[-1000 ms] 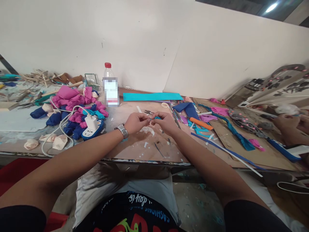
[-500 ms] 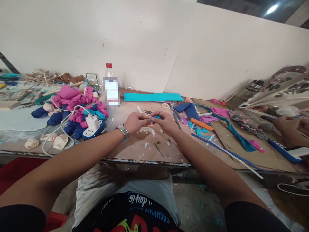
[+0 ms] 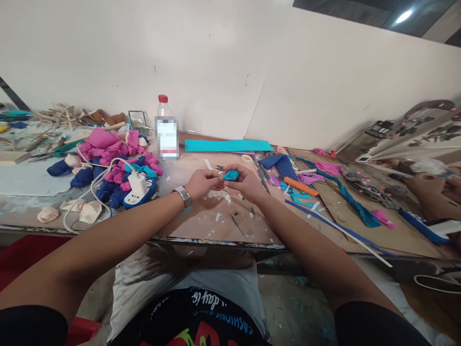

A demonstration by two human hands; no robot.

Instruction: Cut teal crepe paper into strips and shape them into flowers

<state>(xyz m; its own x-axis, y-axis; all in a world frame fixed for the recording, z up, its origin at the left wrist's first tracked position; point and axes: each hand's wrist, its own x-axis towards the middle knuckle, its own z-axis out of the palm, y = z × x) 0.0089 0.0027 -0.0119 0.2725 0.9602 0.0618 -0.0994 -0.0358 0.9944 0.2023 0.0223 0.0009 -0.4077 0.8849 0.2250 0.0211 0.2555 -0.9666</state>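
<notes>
two hands meet over the middle of the worn, paint-flecked wooden workbench, and between them sits a small teal crumpled wad of soft sheet material. the left hand, with a silver metal wristwatch on its wrist, is curled nearly closed, its fingertips pinching the left edge of the teal wad. the right hand is cupped around the wad's right and far side, fingers bent over it, thumb pressed on top; both have hold of it, raised a little off the bench.

far behind the hands stands a clear plastic bottle with a red cap; its label is blurred out and cannot be read. right of the bottle lies a long flat teal strip of sheet. to the left a white charger plugged into a blue and white power strip rests against a heap of pink, dark blue and teal rolled flower shapes. right of the hands lies an orange-handled cutter among blue and teal offcuts.

near the bottom edge, the person's dark shirt carries upside-down white lettering that i can't make out for sure. at the far right another person's hands are at the same bench.
</notes>
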